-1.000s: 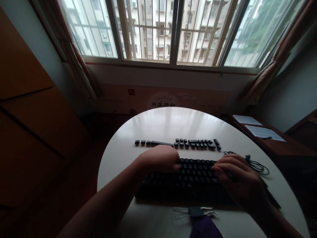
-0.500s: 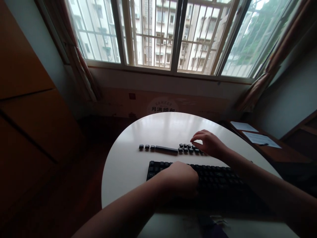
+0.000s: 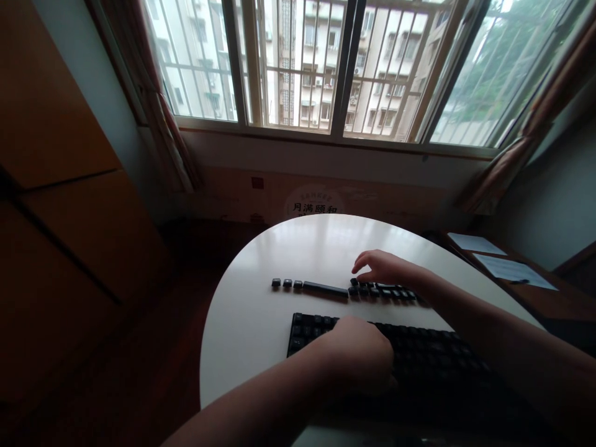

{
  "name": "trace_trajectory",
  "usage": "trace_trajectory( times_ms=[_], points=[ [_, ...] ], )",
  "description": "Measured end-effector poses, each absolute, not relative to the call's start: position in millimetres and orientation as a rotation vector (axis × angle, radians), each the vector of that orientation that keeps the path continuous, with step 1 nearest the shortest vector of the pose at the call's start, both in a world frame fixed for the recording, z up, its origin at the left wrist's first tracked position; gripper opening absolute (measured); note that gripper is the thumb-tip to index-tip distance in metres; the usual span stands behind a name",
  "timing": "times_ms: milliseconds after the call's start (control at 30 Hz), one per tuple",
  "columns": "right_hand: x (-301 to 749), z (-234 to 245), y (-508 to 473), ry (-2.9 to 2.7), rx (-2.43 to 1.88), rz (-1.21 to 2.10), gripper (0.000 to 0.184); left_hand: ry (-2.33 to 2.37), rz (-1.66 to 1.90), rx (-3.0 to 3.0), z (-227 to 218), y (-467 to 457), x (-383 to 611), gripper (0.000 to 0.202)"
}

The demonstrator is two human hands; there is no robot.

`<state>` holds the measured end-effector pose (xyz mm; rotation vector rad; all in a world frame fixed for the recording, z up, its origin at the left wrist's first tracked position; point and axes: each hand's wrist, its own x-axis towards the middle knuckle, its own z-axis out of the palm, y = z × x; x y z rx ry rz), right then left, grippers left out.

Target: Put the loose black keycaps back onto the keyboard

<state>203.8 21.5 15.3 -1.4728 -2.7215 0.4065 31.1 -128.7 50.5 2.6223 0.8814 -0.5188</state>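
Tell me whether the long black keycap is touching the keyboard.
Apart: in the head view, a strip of white table separates the long keycap from the keyboard.

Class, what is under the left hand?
Under the left hand is the keyboard, showing on both sides. Whatever part lies directly beneath the hand is covered and cannot be seen.

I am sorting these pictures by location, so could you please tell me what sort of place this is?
Probably a room in a home, though a dormitory is possible. Curtains hang beside a wide barred window, and a white table with a rounded edge stands near it.
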Motion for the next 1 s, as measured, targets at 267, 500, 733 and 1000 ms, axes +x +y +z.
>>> trace_trajectory(
  times_ms=[267, 500, 733, 1000],
  points=[
    [185.5, 15.7, 21.8, -2.815, -1.474, 0.364, 0.019, 0.872, -0.535, 2.603, 51.4, -129.1, 30.2, 0.034],
    [186.1, 33.8, -0.3, -2.710, -1.453, 0.254, 0.017, 0.856, -0.509, 2.603, 50.1, -124.2, 29.9, 0.032],
    [233.4, 62.0, -74.3, -2.618, -1.260, 0.394, 0.015, 0.877, -0.440, 2.593, 41.6, -116.5, 30.6, 0.033],
    [258.9, 46.5, -156.2, -2.651, -1.264, 0.639, 0.016, 0.762, -0.418, 2.729, 33.7, -106.4, 29.2, 0.029]
  ],
)
